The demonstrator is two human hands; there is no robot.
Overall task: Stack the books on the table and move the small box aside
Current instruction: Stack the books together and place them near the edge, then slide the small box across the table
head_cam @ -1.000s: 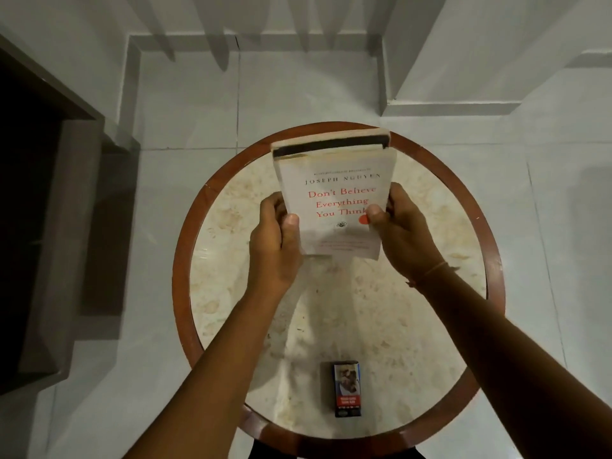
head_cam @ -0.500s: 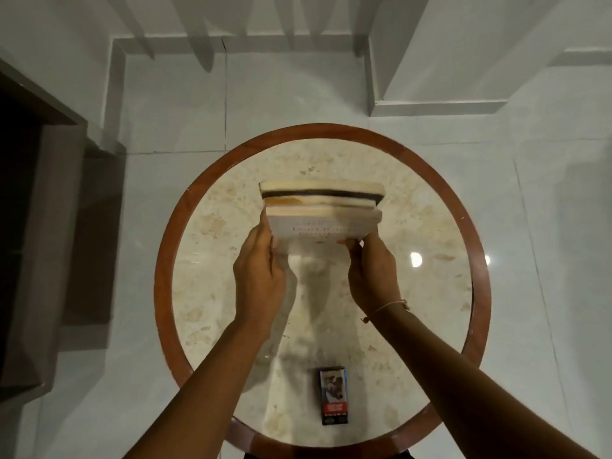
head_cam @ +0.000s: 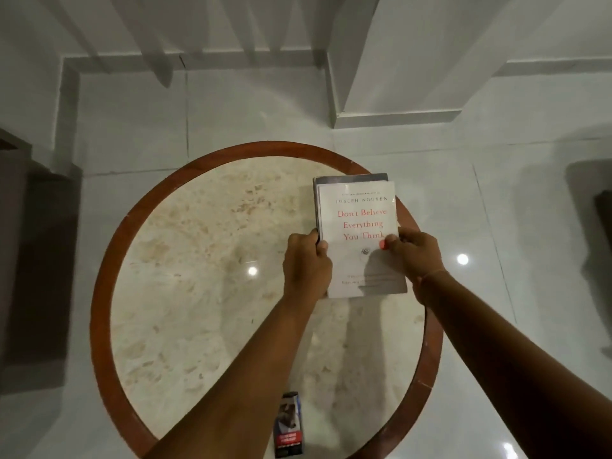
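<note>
A stack of books (head_cam: 359, 226) lies flat at the right side of the round table (head_cam: 109, 260). The top book is white with red title lettering; a darker cover shows beneath it along the far and left edges. My left hand (head_cam: 306, 263) grips the stack's left edge. My right hand (head_cam: 415, 256) grips its right edge, thumb on the cover. The small box (head_cam: 288, 425), dark with a picture and a red label, lies near the table's front edge, partly hidden behind my left forearm.
The table has a pale marble top and a red-brown wooden rim. Glossy white floor tiles surround it. A white wall corner (head_cam: 390, 117) stands behind, a dark piece of furniture (head_cam: 29, 260) at the left, and a dark shape (head_cam: 596, 226) at the far right.
The stack, held on edge half a second ago, now lies flat with the white cover up, and has shifted toward the table's right side. Both hands still hold it. The box has not moved.
</note>
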